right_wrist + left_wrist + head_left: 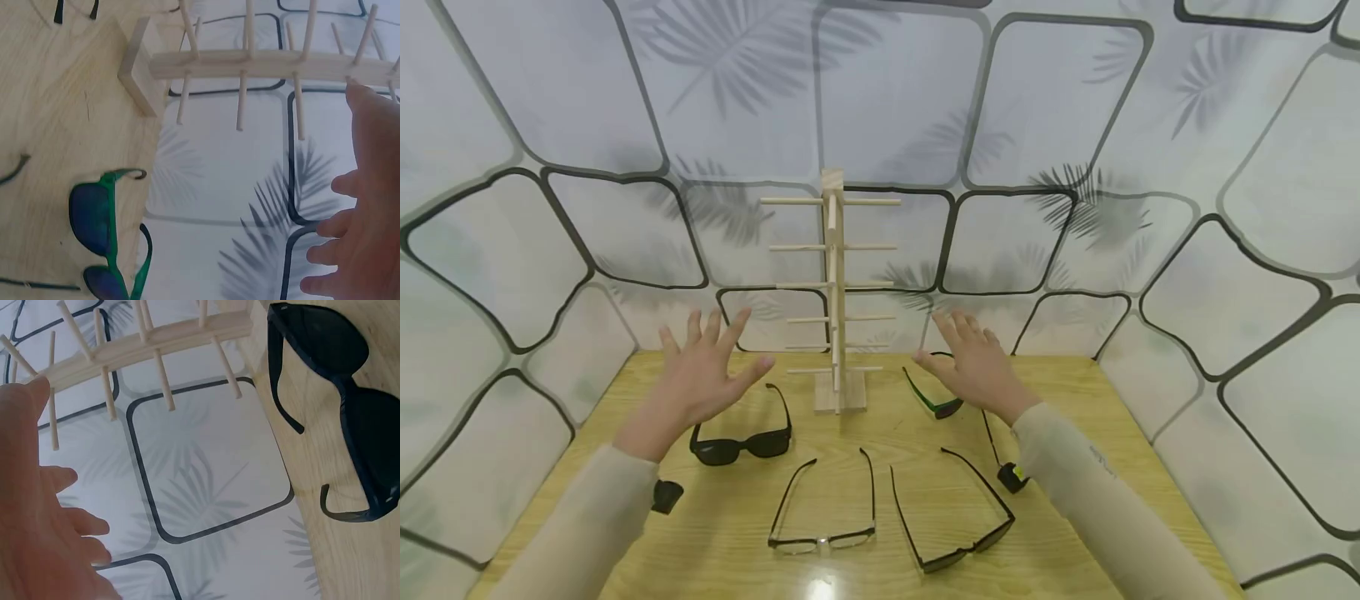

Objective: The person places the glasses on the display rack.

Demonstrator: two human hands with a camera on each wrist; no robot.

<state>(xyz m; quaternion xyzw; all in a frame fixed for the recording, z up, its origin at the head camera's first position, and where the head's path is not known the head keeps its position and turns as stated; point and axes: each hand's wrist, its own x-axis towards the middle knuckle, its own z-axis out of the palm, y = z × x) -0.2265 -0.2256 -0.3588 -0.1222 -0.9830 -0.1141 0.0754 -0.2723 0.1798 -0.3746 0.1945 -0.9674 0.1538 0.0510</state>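
Note:
My left hand point(700, 379) is raised with fingers spread and holds nothing. It hovers left of a wooden rack point(839, 333) with several thin pegs. Below and beside that hand lie black sunglasses point(741, 448), seen large in the left wrist view too. On the rack's other side my right hand point(977, 371) is also held up, its fingers extended and nothing in its grasp. Green-framed sunglasses point(111, 219) lie on the table beneath it, partly hidden by the hand in the head view. No glasses hang on the rack's pegs.
Clear-lens glasses point(823, 542) and dark-framed sunglasses point(958, 557) lie at the front of the wooden table point(730, 542). Small dark objects point(1011, 477) show by each sleeve, partly covered. A patterned backdrop point(902, 100) surrounds the table's back and sides.

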